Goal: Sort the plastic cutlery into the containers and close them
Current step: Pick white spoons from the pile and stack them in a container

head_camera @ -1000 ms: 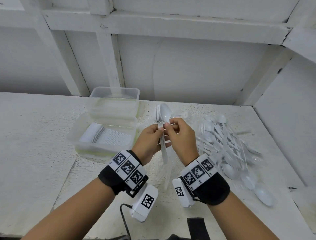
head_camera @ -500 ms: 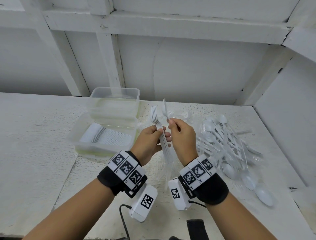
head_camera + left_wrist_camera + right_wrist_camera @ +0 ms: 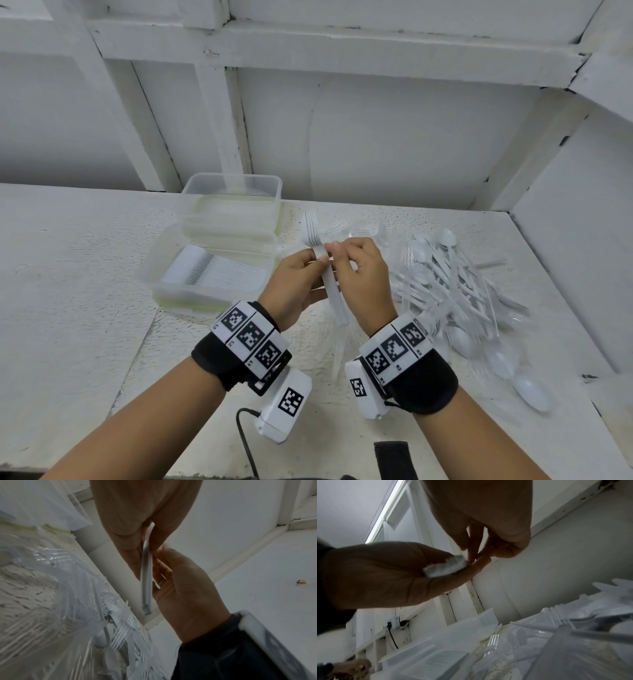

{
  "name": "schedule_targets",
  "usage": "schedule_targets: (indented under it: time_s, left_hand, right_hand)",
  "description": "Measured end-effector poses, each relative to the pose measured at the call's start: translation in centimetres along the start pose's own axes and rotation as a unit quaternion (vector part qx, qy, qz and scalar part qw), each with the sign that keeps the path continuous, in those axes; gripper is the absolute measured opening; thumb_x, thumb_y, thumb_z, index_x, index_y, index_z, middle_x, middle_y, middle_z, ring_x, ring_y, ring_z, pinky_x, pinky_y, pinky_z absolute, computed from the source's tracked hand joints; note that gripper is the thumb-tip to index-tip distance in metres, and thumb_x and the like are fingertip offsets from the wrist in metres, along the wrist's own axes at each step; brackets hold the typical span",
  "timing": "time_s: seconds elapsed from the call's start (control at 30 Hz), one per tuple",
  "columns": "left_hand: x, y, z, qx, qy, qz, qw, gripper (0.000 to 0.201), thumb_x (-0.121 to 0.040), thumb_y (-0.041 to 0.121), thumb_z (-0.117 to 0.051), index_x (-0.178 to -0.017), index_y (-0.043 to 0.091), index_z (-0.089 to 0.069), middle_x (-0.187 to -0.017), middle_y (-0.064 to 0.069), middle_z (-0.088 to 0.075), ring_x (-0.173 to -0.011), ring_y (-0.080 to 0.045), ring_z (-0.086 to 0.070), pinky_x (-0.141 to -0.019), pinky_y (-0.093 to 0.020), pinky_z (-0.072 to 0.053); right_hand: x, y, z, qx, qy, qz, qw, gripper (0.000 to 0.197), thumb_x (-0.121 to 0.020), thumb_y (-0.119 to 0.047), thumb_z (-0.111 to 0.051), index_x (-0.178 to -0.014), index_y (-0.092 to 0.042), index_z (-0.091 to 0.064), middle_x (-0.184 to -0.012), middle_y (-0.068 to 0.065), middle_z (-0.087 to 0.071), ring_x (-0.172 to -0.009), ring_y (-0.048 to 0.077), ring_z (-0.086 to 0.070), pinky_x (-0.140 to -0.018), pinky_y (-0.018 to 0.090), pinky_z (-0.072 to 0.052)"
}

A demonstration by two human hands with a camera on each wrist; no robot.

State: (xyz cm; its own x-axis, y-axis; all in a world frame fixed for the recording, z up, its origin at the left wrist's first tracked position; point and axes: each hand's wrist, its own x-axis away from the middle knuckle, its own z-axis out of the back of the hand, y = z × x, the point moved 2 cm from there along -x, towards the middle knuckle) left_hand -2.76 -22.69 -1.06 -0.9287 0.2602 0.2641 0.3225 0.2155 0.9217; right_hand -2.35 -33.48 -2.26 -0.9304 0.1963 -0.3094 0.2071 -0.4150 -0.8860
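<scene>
A stack of white plastic forks [image 3: 320,253] stands upright, tines up, between both hands above the table. My left hand [image 3: 317,265] grips the stack around its handles. My right hand [image 3: 337,251] pinches the stack's neck from the right. The left wrist view shows the stack [image 3: 146,577] edge-on in the left hand [image 3: 180,585], with the right hand [image 3: 137,520] above it. In the right wrist view only the handle ends [image 3: 447,566] show. An open clear container [image 3: 152,274] to the left holds a row of white forks [image 3: 219,274].
More clear containers [image 3: 233,202] are stacked behind the open one. A loose pile of white spoons and forks [image 3: 445,284] lies to the right, and clear forks [image 3: 342,226] lie beyond the hands. A side wall [image 3: 575,240] closes the right. A black cable [image 3: 246,442] runs near the front edge.
The right hand lifted a white spoon off the fork stack, then came back to pinch the stack. The spoon no longer shows in that hand. The left hand kept its hold.
</scene>
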Motion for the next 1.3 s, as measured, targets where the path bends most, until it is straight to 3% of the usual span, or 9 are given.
schedule_targets:
  time_s: [0.13, 0.27, 0.43, 0.67, 0.87, 0.97, 1.07, 1.2, 1.3]
  left_hand:
    - [-0.2, 0.2, 0.9, 0.015, -0.008, 0.018, 1.000, 0.018, -0.096, 0.012, -0.047, -0.094, 0.005, -0.064, -0.087, -0.010, -0.069, -0.081, -0.020, -0.066, -0.075, -0.028, -0.058]
    - [-0.4, 0.4, 2.0, 0.020, 0.013, 0.027, 0.999, 0.014, -0.092, 0.017, -0.054, -0.085, 0.008, -0.060, -0.086, -0.003, -0.071, -0.085, -0.016, -0.065, -0.088, -0.033, -0.050]
    - [-0.2, 0.6, 2.4, 0.024, 0.055, 0.037, 0.997, 0.014, -0.091, 0.030, -0.054, -0.090, 0.023, -0.065, -0.089, 0.011, -0.065, -0.086, -0.007, -0.052, -0.072, -0.026, -0.034]
    - [0.2, 2.4, 4.7, -0.043, 0.086, 0.002, 0.995, 0.018, -0.091, 0.033, -0.055, -0.080, 0.023, -0.065, -0.085, 0.010, -0.063, -0.084, -0.012, -0.048, -0.068, -0.024, -0.036]
    - [0.8, 6.9, 10.8, -0.424, 0.055, -0.055, 0.902, 0.023, -0.095, 0.034, -0.047, -0.104, 0.023, -0.064, -0.090, 0.007, -0.067, -0.074, -0.007, -0.058, -0.064, -0.021, -0.046]
    - [0.1, 9.1, 15.8, -0.522, 0.115, -0.058, 0.843, 0.025, -0.096, 0.029, -0.046, -0.105, 0.016, -0.065, -0.089, 0.003, -0.066, -0.082, -0.016, -0.059, -0.068, -0.025, -0.043]
    - [-1.0, 10.2, 20.8, -0.584, 0.184, -0.042, 0.789, 0.026, -0.096, 0.024, -0.049, -0.110, 0.010, -0.065, -0.109, -0.006, -0.066, -0.102, -0.022, -0.057, -0.084, -0.027, -0.038]
    - [-2.2, 9.5, 24.3, -0.594, 0.200, 0.045, 0.777, 0.034, -0.096, 0.026, -0.047, -0.124, 0.009, -0.056, -0.123, -0.011, -0.060, -0.108, -0.030, -0.056, -0.092, -0.033, -0.040]
    - [-2.8, 8.4, 25.3, -0.540, 0.199, 0.081, 0.814, 0.039, -0.096, 0.025, -0.048, -0.130, 0.007, -0.049, -0.122, -0.015, -0.058, -0.101, -0.034, -0.060, -0.088, -0.039, -0.049]
  right_hand:
    - [0.2, 0.0, 0.0, -0.029, -0.038, -0.031, 0.998, 0.031, -0.093, -0.036, -0.048, -0.107, -0.019, -0.071, -0.101, -0.018, -0.041, -0.112, 0.015, -0.045, -0.098, 0.029, -0.043]
    - [0.3, -0.7, 0.3, 0.043, -0.113, 0.029, 0.992, 0.028, -0.094, -0.022, -0.052, -0.121, -0.022, -0.062, -0.109, -0.003, -0.043, -0.105, 0.010, -0.048, -0.088, 0.008, -0.037]
    - [1.2, -2.6, -0.5, 0.155, -0.149, 0.066, 0.974, 0.036, -0.095, -0.024, -0.050, -0.130, -0.018, -0.043, -0.114, 0.000, -0.047, -0.092, 0.010, -0.050, -0.071, 0.014, -0.037]
    - [0.5, -4.0, -2.4, 0.181, -0.166, 0.108, 0.963, 0.032, -0.098, -0.017, -0.042, -0.130, -0.014, -0.047, -0.115, 0.008, -0.060, -0.101, 0.023, -0.057, -0.083, 0.028, -0.044]
    - [-3.7, -5.9, -2.8, 0.230, -0.246, 0.125, 0.933, 0.031, -0.096, -0.017, -0.046, -0.127, -0.014, -0.049, -0.104, 0.008, -0.063, -0.089, 0.022, -0.057, -0.071, 0.025, -0.037]
    - [-5.8, -6.6, -4.6, 0.275, -0.294, 0.140, 0.905, 0.031, -0.096, -0.018, -0.047, -0.127, -0.013, -0.049, -0.106, 0.008, -0.063, -0.089, 0.022, -0.057, -0.075, 0.029, -0.042]
    - [-7.0, -6.5, -7.3, 0.323, -0.328, 0.164, 0.872, 0.029, -0.097, -0.019, -0.045, -0.125, -0.014, -0.049, -0.110, 0.007, -0.061, -0.096, 0.024, -0.057, -0.081, 0.035, -0.046]
    - [-7.0, -5.4, -11.2, 0.386, -0.341, 0.209, 0.831, 0.026, -0.097, -0.014, -0.041, -0.122, -0.014, -0.046, -0.105, 0.009, -0.058, -0.084, 0.026, -0.056, -0.067, 0.035, -0.045]
    - [-6.6, -4.4, -13.3, 0.435, -0.338, 0.227, 0.803, 0.029, -0.094, -0.005, -0.044, -0.122, -0.012, -0.044, -0.099, 0.010, -0.054, -0.070, 0.023, -0.044, -0.058, 0.031, -0.033]
